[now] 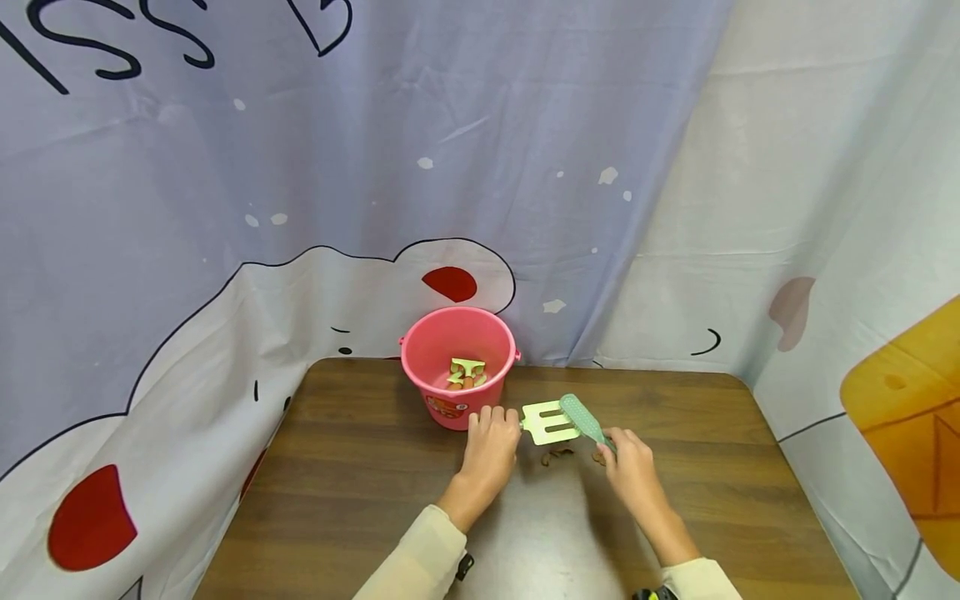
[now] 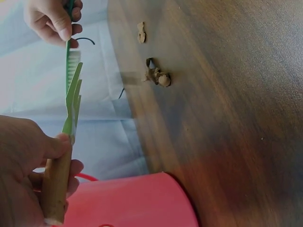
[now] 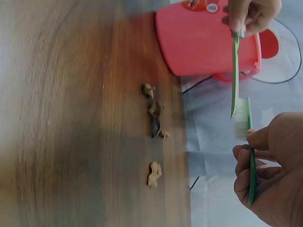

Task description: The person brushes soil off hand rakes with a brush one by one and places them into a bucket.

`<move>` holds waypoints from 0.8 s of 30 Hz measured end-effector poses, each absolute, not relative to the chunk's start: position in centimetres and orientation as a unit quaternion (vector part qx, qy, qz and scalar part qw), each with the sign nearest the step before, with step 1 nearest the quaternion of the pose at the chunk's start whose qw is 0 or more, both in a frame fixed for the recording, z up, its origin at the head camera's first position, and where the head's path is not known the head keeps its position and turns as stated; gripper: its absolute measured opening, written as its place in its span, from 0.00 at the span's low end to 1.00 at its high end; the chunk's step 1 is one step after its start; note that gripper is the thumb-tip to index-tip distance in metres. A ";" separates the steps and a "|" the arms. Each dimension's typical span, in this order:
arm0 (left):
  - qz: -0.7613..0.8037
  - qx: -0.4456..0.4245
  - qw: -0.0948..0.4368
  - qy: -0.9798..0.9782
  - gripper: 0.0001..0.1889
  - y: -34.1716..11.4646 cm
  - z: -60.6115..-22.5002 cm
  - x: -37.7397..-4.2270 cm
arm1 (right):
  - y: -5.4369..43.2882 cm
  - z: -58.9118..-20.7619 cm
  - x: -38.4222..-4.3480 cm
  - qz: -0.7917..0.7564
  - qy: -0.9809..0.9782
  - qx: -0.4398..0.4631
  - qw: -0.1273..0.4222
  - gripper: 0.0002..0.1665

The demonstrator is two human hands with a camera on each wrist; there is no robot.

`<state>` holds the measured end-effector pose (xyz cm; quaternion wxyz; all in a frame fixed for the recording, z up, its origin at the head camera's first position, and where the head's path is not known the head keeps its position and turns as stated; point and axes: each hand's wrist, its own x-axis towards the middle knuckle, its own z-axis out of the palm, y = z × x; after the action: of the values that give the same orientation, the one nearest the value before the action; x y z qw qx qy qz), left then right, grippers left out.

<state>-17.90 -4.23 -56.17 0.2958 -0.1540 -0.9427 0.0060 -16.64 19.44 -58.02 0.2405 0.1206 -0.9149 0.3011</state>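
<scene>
My left hand (image 1: 491,446) grips the wooden handle of a light green garden hand fork (image 1: 546,422), its flat tines pointing right. In my right hand (image 1: 632,467) is a green brush (image 1: 582,417), held by its handle, thumb and fingers around it. White bristles (image 3: 241,119) meet the fork's tines in the right wrist view. Both tools are held above the table, over brown dried clumps (image 2: 156,75). Another brown piece (image 3: 154,174) lies a little apart from them, under the brush side.
A pink bucket (image 1: 450,410) stands at the table's back edge, left of the fork, with green-headed, wooden-handled tools (image 1: 468,371) inside. The brown wooden table (image 1: 337,500) meets a printed curtain (image 1: 480,167) behind and at the sides.
</scene>
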 end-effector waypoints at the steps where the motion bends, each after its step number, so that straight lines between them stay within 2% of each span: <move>1: 0.005 -0.154 0.293 -0.944 0.15 -4.3 -56.1 -17.9 | 19.6 -58.1 -16.7 0.301 -0.917 0.119 0.236 0.11; 7: -0.005 -0.150 0.274 -0.950 0.15 -4.5 -55.9 -17.6 | 20.9 -58.4 -17.0 0.302 -0.926 0.102 0.205 0.12; 14: -0.015 -0.150 0.275 -0.949 0.14 -4.6 -55.7 -17.5 | 21.4 -57.8 -16.8 0.309 -0.929 0.094 0.183 0.14; 24: -0.023 -0.154 0.278 -0.948 0.15 -4.4 -56.0 -17.7 | 18.6 -56.9 -15.9 0.324 -0.907 0.127 0.237 0.13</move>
<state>-17.65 -4.35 -55.95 0.2784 -0.1545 -0.9477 -0.0234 -15.88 18.56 -56.91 0.2366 0.1271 -0.9072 0.3236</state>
